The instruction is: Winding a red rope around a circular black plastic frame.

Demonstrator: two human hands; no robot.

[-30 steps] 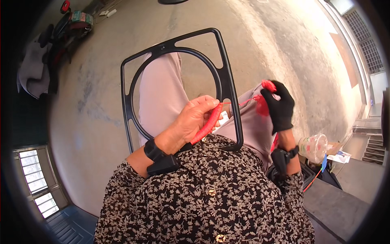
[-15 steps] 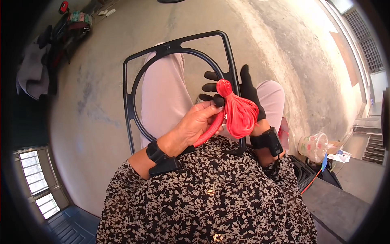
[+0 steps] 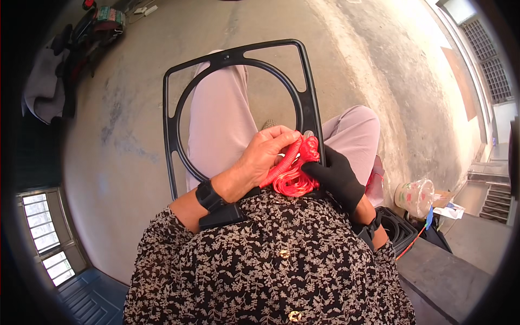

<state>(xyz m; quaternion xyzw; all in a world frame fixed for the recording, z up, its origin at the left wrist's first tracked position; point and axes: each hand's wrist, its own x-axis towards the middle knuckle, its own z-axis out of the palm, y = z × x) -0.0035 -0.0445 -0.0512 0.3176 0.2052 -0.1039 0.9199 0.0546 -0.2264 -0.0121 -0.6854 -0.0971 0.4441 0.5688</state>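
Observation:
Across my lap lies a black frame (image 3: 226, 57), square outside with a round ring inside it. Red cord is wound in tight turns along the near right part of the ring, forming a wrapped section (image 3: 287, 160). My bare left hand (image 3: 253, 161) pinches this wrapping between thumb and fingers. A looped bundle of red cord (image 3: 293, 183) hangs just beside it. My right hand (image 3: 341, 177), in a black glove, closes on the bundle's right side with the thumb on top; its other fingers are mostly hidden behind the frame's right bar.
A scooter (image 3: 105, 30) stands at the far left. To my right are a clear plastic bag (image 3: 416, 197), some papers and a black crate (image 3: 394, 230) holding black rings. A blue plastic surface (image 3: 97, 300) shows at the lower left.
My right hand has turned from spread fingers behind the frame to a grip on the cord bundle. The bundle has moved down and left. My left hand stays at the wrapping.

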